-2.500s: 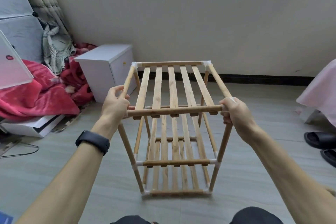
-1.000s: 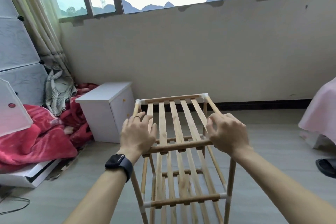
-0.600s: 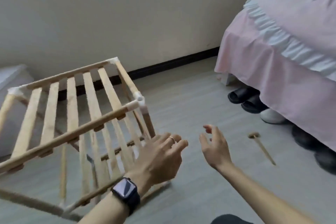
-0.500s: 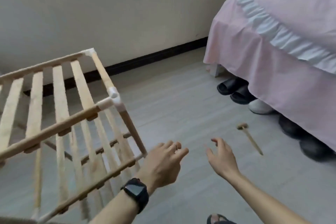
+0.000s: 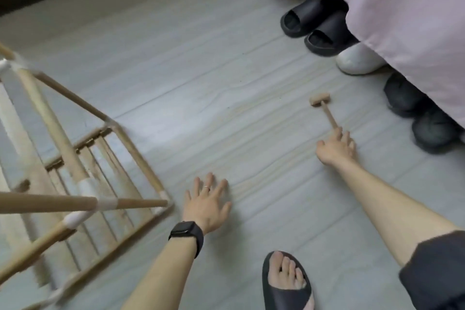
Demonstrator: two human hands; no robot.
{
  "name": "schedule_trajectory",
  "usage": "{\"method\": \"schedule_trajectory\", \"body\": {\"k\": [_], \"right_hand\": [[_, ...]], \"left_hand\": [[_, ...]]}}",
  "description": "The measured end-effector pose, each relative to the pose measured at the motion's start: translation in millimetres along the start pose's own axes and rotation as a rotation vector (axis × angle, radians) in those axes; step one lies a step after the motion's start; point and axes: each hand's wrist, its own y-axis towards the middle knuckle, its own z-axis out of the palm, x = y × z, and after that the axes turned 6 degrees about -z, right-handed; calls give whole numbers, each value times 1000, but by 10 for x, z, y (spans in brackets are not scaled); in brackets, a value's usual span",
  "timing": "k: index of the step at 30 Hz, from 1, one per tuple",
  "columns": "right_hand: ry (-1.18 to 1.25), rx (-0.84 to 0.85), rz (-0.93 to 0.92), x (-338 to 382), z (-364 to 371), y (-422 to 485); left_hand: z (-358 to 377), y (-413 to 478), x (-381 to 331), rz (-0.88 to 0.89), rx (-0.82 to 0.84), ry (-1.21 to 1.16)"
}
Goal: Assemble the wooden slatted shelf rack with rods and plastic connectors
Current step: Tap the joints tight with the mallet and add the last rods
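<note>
The wooden slatted rack [image 5: 63, 173], with rods joined by white plastic connectors, stands at the left, blurred and partly cut off by the frame edge. A small wooden mallet [image 5: 323, 108] lies on the floor at the right. My right hand [image 5: 336, 150] stretches out low over the floor, its fingertips at the end of the mallet's handle; no grip shows. My left hand [image 5: 207, 205], with a ring and a black watch at the wrist, spreads its fingers flat over the floor just right of the rack's bottom corner and holds nothing.
A bed with a pink cover [image 5: 402, 7] fills the upper right. Black slippers [image 5: 312, 25], a white shoe [image 5: 357, 63] and dark shoes [image 5: 422, 118] line its edge. My foot in a black slipper [image 5: 286, 282] is at the bottom. Grey plank floor [image 5: 201, 83] lies between.
Both hands let go of the rack's top rail. The view swung right and down to the floor, and my right hand reached out to the mallet's handle.
</note>
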Motion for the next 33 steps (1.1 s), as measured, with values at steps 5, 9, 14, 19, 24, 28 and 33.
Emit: {"method": "schedule_trajectory", "body": {"k": [5, 9, 14, 19, 24, 28, 33], "right_hand": [[-136, -234, -96, -119, 442, -271], [-154, -102, -225, 47, 768, -844], [212, 180, -286, 268, 864, -1547], [527, 337, -478, 305, 344, -2213], [658, 341, -716, 493, -438, -2711], [520, 139, -971, 696, -877, -3106], [717, -35, -1168, 930, -1293, -3676]], "left_hand": [[302, 79, 75, 9, 14, -4], [152, 52, 34, -16, 89, -40], [-309, -231, -73, -70, 67, -491], [-909, -869, 41, -1, -186, -705], [-1406, -1593, 190, 93, -413, -884], [-1694, -2197, 93, 164, -674, -955], [-2248, -3072, 74, 291, -993, -855]]}}
